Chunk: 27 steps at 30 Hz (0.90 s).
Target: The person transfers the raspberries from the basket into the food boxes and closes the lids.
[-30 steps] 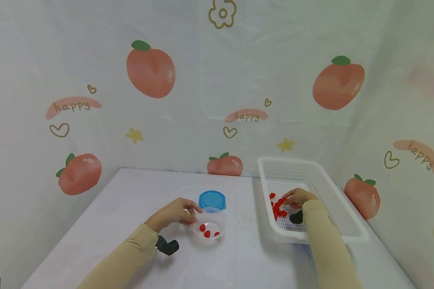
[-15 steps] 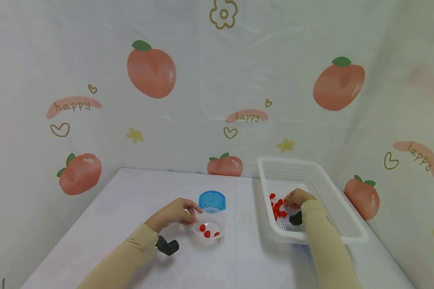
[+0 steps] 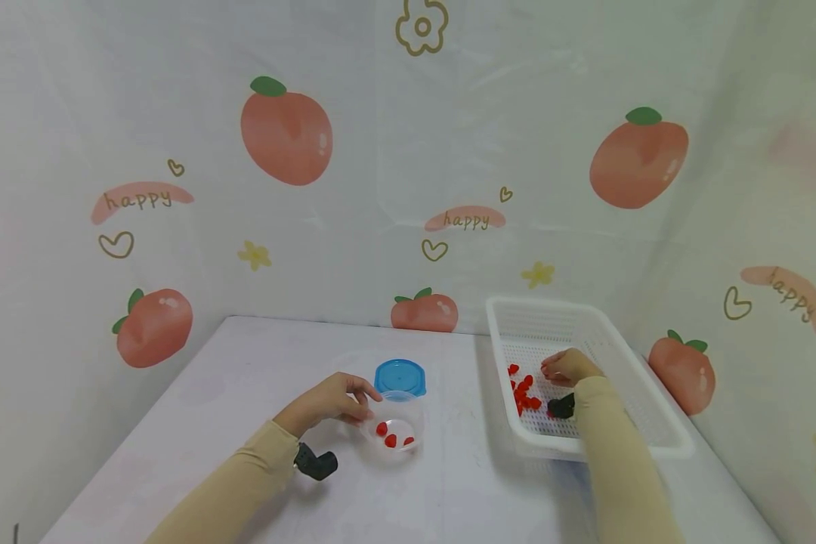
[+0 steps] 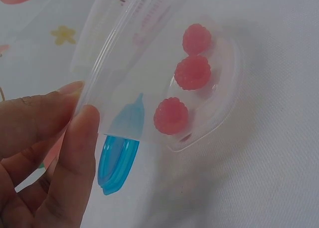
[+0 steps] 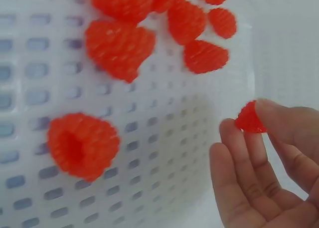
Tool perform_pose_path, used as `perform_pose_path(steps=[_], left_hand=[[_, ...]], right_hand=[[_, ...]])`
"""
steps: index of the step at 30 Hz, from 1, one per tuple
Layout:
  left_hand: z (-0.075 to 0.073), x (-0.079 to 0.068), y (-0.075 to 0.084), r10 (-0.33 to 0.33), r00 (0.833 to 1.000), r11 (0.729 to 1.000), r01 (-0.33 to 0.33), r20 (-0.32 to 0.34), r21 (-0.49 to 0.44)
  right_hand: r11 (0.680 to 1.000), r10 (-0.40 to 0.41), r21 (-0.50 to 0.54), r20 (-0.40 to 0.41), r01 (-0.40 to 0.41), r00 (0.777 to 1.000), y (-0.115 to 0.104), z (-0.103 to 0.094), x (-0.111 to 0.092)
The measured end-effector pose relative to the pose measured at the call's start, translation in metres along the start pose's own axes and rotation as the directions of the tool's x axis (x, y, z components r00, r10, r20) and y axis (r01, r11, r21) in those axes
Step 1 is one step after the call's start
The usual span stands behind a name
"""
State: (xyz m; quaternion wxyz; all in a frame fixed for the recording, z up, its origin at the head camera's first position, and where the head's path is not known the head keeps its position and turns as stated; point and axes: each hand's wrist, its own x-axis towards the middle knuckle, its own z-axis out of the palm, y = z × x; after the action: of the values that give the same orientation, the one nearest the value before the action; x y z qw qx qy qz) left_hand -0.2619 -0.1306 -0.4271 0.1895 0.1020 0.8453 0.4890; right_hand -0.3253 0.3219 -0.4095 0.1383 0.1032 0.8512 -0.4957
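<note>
My left hand (image 3: pixel 329 400) pinches the rim of a clear plastic tub (image 4: pixel 144 68) between thumb and fingers. Three red raspberries (image 4: pixel 193 72) lie on the bottom of the tub. Over the white basket (image 3: pixel 653 423) at the right, my right hand (image 3: pixel 571 368) pinches one raspberry (image 5: pixel 250 117) between thumb and fingertips, a little above the perforated floor. More raspberries (image 3: pixel 522 393) lie loosely along the basket's left side. One hollow raspberry (image 5: pixel 83 145) lies apart from the others in the right wrist view.
A blue lid (image 3: pixel 400 377) lies on the white table (image 3: pixel 449 483) just behind the tub. Dark wrist cameras (image 3: pixel 318 465) are strapped under both sleeves. A printed white curtain (image 3: pixel 353 227) stands along the back and sides.
My right hand has picked a raspberry from the group and risen slightly, moving a bit right and away from the pile. The left hand and the tub stay in place.
</note>
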Motion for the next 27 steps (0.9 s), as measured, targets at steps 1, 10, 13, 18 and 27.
perform_pose_path(steps=[1,10,13,18,27], left_hand=[[0.0,0.0,0.0,0.0,1.0,1.0,0.0,-0.001,0.002],[0.001,0.001,0.0,-0.003,1.0,1.0,0.003,-0.003,0.007],[0.001,0.001,0.0,0.0,1.0,1.0,0.0,-0.001,0.005],[0.0,0.002,-0.001,0.002,1.0,1.0,-0.002,-0.001,0.003],[0.0,0.002,-0.001,0.005,1.0,1.0,-0.005,0.008,-0.011]], right_hand=[[1.0,-0.013,0.02,0.003,0.013,1.0,-0.001,-0.001,0.0],[0.974,-0.203,0.109,0.014,0.2,0.979,-0.014,-0.002,0.001],[0.954,-0.261,0.156,0.011,0.256,0.965,-0.023,0.002,0.0],[0.91,-0.32,0.279,0.004,0.306,0.948,-0.039,0.009,-0.005],[0.821,-0.425,0.433,0.029,0.372,0.905,-0.068,0.022,-0.023]])
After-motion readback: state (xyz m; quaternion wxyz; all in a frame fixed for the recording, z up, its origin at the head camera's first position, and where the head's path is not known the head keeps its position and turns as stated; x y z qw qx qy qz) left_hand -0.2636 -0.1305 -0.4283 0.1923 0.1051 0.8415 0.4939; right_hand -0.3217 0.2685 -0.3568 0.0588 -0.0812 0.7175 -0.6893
